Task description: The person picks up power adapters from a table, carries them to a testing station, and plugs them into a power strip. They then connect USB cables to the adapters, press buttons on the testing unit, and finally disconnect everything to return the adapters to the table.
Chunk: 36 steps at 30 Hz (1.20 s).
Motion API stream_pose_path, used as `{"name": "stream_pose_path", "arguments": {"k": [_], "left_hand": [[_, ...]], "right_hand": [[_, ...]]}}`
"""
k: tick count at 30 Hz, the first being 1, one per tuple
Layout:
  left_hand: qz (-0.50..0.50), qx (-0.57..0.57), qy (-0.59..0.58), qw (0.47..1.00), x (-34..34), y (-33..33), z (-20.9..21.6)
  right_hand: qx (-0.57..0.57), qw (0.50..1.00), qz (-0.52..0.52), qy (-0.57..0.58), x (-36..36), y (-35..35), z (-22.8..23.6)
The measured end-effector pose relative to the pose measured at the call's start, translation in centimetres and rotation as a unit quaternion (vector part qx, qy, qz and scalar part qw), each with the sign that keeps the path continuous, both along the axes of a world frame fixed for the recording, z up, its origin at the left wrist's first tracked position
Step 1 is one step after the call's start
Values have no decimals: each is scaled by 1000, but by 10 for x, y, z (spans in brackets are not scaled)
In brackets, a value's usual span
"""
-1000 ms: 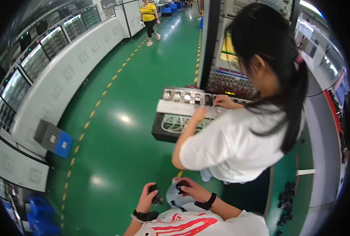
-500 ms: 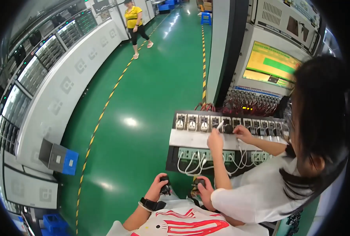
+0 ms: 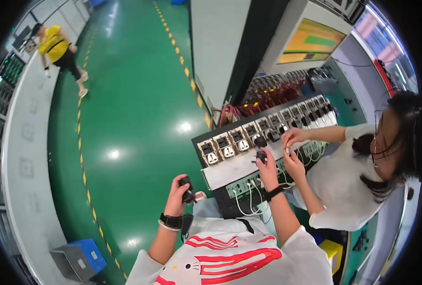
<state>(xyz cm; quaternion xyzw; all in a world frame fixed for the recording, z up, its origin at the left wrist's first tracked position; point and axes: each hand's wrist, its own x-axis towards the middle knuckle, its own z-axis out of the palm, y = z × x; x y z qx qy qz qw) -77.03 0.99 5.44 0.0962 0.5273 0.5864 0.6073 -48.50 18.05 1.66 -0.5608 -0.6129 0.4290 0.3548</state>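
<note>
My left hand (image 3: 175, 195) is closed around black power adapters (image 3: 186, 185), held above the green floor left of the socket bench; how many cannot be made out. My right hand (image 3: 269, 172) grips another black power adapter (image 3: 261, 156) by its body, its pins pointing left, just over the front of the socket row. The socket bench (image 3: 220, 175) carries a line of white sockets (image 3: 228, 151). Close beyond my right hand, one black adapter (image 3: 259, 141) sits plugged in. A co-worker's two hands (image 3: 292, 162) pinch a small white piece beside my right hand.
White cables (image 3: 250, 203) hang from a green panel on the bench front. Behind stands a cabinet with a lit screen (image 3: 310, 42) and red wiring. The co-worker (image 3: 339, 190) is close on my right. Another person in yellow (image 3: 54, 45) walks at the far left.
My view has turned right. My right hand has risen from my lap to the socket row with its adapter. The co-worker's hands have drawn back from the sockets.
</note>
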Motion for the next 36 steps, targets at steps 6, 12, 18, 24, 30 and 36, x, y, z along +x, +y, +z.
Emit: {"name": "stream_pose_path", "arguments": {"k": [6,12,18,24,30,36], "left_hand": [[-10,-78,-31,996,-45,-25,-35],[-3,-103,-44,994,-43,-15,-36],[-12,-1,-60,998,-21,7,-15],[-41,50,-28,998,-10,19,-6],[-35,16,-56,998,4,24,7],[-176,79,209,959,34,19,-16]], "right_hand": [[41,985,-14,-165,-26,2,-3],[125,964,23,-233,-55,14,0],[136,931,42,-337,-63,22,-17],[89,917,79,-380,-60,21,10],[40,950,307,-32,-97,-53,65],[-450,805,185,339,-93,-84,39]]}}
